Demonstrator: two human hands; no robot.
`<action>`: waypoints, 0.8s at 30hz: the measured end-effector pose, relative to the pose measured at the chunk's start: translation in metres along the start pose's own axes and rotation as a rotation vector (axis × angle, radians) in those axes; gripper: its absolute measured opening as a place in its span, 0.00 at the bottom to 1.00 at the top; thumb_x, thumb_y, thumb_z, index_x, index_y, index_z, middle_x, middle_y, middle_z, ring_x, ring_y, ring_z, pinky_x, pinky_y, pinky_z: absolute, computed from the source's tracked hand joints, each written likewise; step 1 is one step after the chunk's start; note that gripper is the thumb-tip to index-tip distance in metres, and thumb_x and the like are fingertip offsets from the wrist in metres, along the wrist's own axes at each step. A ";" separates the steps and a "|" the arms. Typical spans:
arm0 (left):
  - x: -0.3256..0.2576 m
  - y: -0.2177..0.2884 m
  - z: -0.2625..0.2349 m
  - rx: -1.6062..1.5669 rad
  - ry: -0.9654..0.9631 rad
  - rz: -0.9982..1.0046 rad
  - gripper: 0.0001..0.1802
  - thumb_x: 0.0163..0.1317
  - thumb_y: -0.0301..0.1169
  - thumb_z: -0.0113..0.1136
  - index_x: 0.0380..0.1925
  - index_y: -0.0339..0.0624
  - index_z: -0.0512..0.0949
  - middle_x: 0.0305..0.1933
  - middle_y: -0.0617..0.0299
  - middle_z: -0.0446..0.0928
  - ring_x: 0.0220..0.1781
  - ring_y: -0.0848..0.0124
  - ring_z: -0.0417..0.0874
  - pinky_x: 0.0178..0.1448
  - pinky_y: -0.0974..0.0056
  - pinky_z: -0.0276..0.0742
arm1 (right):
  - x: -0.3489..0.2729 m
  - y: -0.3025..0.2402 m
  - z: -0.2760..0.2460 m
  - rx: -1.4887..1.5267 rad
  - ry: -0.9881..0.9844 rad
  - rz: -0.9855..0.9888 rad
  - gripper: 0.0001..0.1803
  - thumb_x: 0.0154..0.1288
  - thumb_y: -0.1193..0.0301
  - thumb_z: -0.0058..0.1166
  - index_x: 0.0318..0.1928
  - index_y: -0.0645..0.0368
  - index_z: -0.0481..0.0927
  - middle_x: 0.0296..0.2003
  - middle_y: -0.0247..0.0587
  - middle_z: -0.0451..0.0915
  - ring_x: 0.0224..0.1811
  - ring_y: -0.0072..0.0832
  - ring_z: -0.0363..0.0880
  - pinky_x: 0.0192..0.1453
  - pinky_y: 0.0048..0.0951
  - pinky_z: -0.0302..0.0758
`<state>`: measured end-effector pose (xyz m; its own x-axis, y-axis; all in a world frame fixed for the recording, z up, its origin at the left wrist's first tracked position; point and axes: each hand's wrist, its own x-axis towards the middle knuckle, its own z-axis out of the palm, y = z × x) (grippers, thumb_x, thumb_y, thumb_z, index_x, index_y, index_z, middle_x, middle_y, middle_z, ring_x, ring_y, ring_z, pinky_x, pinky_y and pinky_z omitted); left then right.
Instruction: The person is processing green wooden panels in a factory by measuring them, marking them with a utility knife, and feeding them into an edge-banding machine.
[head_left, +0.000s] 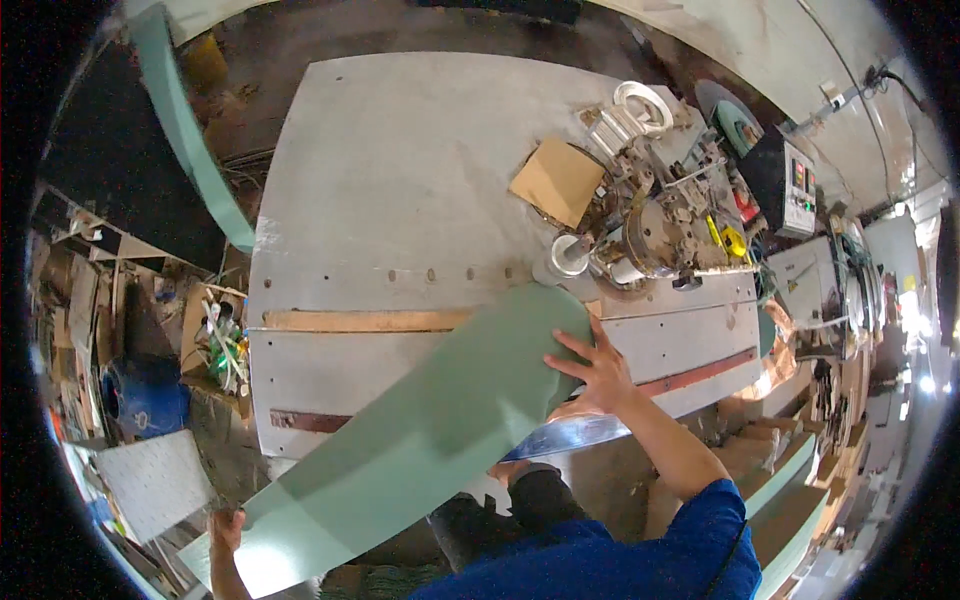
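A long pale green board (400, 430) with a rounded far end lies slantwise across the front of the grey worktable (400, 180), its near left end sticking out past the table. At that near left end my left hand (226, 535) is closed around the board's edge; the fingers underneath are hidden. My right hand (597, 372) rests on the rounded end with its fingers spread over the top surface. Just beyond this end stands a metal roller (566, 256), part of a machine head (655, 235) mounted on the table.
A brown cardboard piece (557, 182) lies beside the machine head, with a white tape roll (645, 105) behind. A control box (795, 190) stands at right. Left are a curved green strip (180, 120), a scrap box (215, 340) and a blue drum (145, 398). Stacked boards (790, 480) stand right.
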<state>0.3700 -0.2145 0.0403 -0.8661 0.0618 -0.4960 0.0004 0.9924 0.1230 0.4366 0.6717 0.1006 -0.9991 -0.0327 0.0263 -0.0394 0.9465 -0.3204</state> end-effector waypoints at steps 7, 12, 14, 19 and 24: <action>-0.141 0.087 0.066 -0.073 -0.008 -0.219 0.44 0.58 0.74 0.49 0.24 0.38 0.82 0.28 0.44 0.81 0.36 0.45 0.84 0.40 0.44 0.74 | 0.004 0.036 -0.001 0.009 -0.061 -0.179 0.45 0.33 0.30 0.72 0.58 0.26 0.84 0.72 0.16 0.67 0.78 0.64 0.49 0.75 0.62 0.64; -0.250 0.096 0.173 -0.057 -0.077 -0.436 0.34 0.63 0.60 0.50 0.28 0.37 0.84 0.33 0.39 0.82 0.41 0.42 0.84 0.43 0.43 0.76 | 0.009 0.054 -0.001 -0.020 -0.008 -0.326 0.43 0.35 0.32 0.72 0.56 0.30 0.85 0.70 0.13 0.70 0.79 0.58 0.51 0.76 0.57 0.65; -0.314 0.093 0.206 -0.079 -0.164 -0.483 0.41 0.64 0.68 0.47 0.29 0.36 0.84 0.29 0.37 0.80 0.38 0.40 0.84 0.41 0.43 0.75 | 0.013 0.053 -0.001 -0.006 0.004 -0.383 0.43 0.37 0.33 0.72 0.57 0.33 0.85 0.70 0.13 0.70 0.79 0.55 0.53 0.76 0.53 0.66; -0.423 0.184 0.262 -0.877 -0.085 -0.369 0.17 0.73 0.42 0.53 0.44 0.44 0.84 0.16 0.68 0.74 0.14 0.68 0.71 0.18 0.59 0.62 | 0.006 0.055 -0.023 0.051 -0.135 -0.419 0.43 0.48 0.39 0.70 0.65 0.40 0.79 0.73 0.23 0.67 0.79 0.57 0.51 0.77 0.54 0.63; -0.468 0.405 0.244 -0.526 -0.216 -0.635 0.21 0.75 0.44 0.53 0.53 0.37 0.79 0.56 0.40 0.79 0.61 0.49 0.77 0.65 0.51 0.70 | -0.036 0.039 -0.011 0.145 -0.103 -0.369 0.47 0.57 0.43 0.64 0.70 0.61 0.69 0.76 0.54 0.57 0.77 0.63 0.52 0.78 0.59 0.54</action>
<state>0.8975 0.1847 0.1125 -0.5092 -0.4182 -0.7522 -0.7319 0.6703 0.1228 0.4714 0.7129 0.0972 -0.9136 -0.4003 0.0715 -0.3894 0.8105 -0.4374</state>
